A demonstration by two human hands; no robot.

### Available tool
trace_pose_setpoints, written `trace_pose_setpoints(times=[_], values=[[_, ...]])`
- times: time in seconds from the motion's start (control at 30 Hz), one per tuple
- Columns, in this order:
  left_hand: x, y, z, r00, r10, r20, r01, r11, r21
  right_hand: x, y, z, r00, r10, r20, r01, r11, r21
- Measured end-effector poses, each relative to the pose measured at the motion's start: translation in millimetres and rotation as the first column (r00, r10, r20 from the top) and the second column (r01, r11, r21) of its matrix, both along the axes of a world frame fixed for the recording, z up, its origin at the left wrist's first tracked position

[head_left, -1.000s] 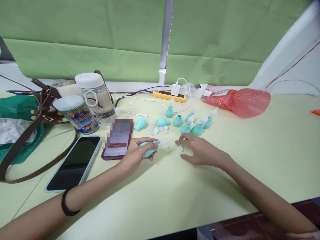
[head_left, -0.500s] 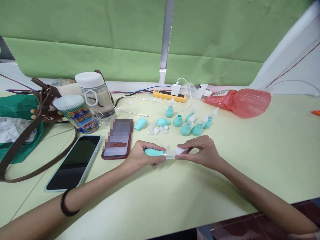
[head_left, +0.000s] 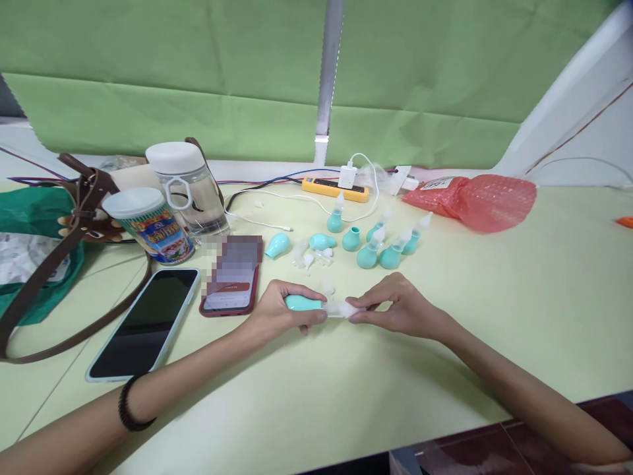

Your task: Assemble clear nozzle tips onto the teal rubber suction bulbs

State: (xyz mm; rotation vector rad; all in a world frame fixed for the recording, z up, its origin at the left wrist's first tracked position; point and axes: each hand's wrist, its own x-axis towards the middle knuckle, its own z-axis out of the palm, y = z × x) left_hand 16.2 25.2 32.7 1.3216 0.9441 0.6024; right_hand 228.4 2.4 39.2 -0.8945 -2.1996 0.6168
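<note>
My left hand (head_left: 281,309) is closed around a teal squeeze bulb (head_left: 302,303), held sideways above the table. A clear tube (head_left: 332,309) juts from the bulb's right end. At that tube's far end, my right hand (head_left: 395,302) pinches a translucent white tip (head_left: 350,308) between thumb and fingers. Just behind the hands lies a small white piece (head_left: 329,288). Farther back, loose clear and white parts (head_left: 309,257) lie beside a teal bulb on its side (head_left: 322,242). Several teal bulbs with pointed clear tips (head_left: 367,254) stand upright to the right of them.
Two phones (head_left: 148,323) lie to the left, one in a red case (head_left: 232,284). Behind them stand a noodle cup (head_left: 158,227) and a water bottle (head_left: 185,198). A yellow power strip (head_left: 321,189) and a red bubble-wrap bag (head_left: 489,204) are at the back.
My right hand's fingers have shifted on the white tip, which now sits slightly closer to the left hand against the tube. The left hand keeps its hold on the bulb.
</note>
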Motion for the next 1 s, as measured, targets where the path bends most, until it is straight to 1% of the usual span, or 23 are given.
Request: trace_pose_setpoints(times=[0.13, 0.37, 0.53, 0.6, 0.7, 0.77, 0.83, 0.87, 0.93, 1.0], values=[[0, 0, -1.3, 1.0, 0.004, 0.0, -0.004, 1.0, 0.0, -1, 0, -2.1, 1.0, -0.002, -0.016, 0.002, 1.0, 0.012], [1, 1, -7.3, 0.996, -0.014, 0.089, 0.018, 0.999, -0.047, -3, 2, -4.6, 0.998, -0.016, -0.057, 0.016, 1.0, 0.001], [0, 1, -9.8, 0.995, -0.014, 0.098, 0.019, 0.998, -0.053, -4, 2, -5.6, 0.998, -0.03, -0.063, 0.029, 1.0, -0.012], [0, 1, -10.5, 0.992, -0.025, 0.121, 0.035, 0.997, -0.075, -4, 1, -2.0, 0.997, -0.042, -0.06, 0.041, 0.999, -0.032], [2, 0, -10.5, 0.973, -0.053, 0.226, 0.088, 0.985, -0.148, -3, -2, 7.9, 0.997, -0.048, -0.065, 0.043, 0.997, -0.063], [3, -3, -9.6, 0.952, -0.068, 0.297, 0.129, 0.973, -0.191, -2, -4, 14.2, 0.996, -0.008, -0.085, -0.001, 0.994, -0.107], [5, -6, -8.7, 0.941, -0.081, 0.328, 0.156, 0.965, -0.209, -2, -5, 18.1, 0.989, 0.03, -0.143, -0.053, 0.986, -0.157], [6, -7, -8.4, 0.94, -0.086, 0.33, 0.16, 0.965, -0.206, -1, -5, 19.1, 0.982, 0.027, -0.185, -0.06, 0.983, -0.175], [7, -9, -8.5, 0.941, -0.083, 0.328, 0.152, 0.97, -0.188, 1, -4, 20.4, 0.962, -0.055, -0.269, 0.003, 0.981, -0.192], [8, -9, -9.4, 0.939, -0.081, 0.335, 0.14, 0.978, -0.157, 4, -3, 22.6, 0.927, -0.199, -0.319, 0.14, 0.97, -0.199]])
